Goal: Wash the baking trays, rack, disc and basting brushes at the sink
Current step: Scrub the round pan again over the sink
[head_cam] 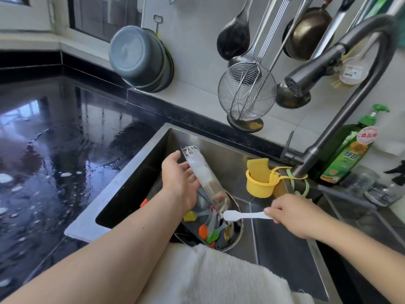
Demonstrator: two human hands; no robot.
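Head view: one stainless steel sink (140, 172) set in a wet black counter (54, 150). One round steel bowl (237, 229) in the sink holds several silicone basting brushes (205, 231) in orange, green and yellow; count unclear, partly hidden. One shiny rectangular metal baking tray (203, 174), seen edge-on, tilts into the bowl; left hand (182, 181) supports its back, fingers hidden. Right hand (293, 213) pinches one white cleaning brush (243, 216) touching the tray's lower end. One yellow cup (258, 185) holds one yellow sponge (258, 166).
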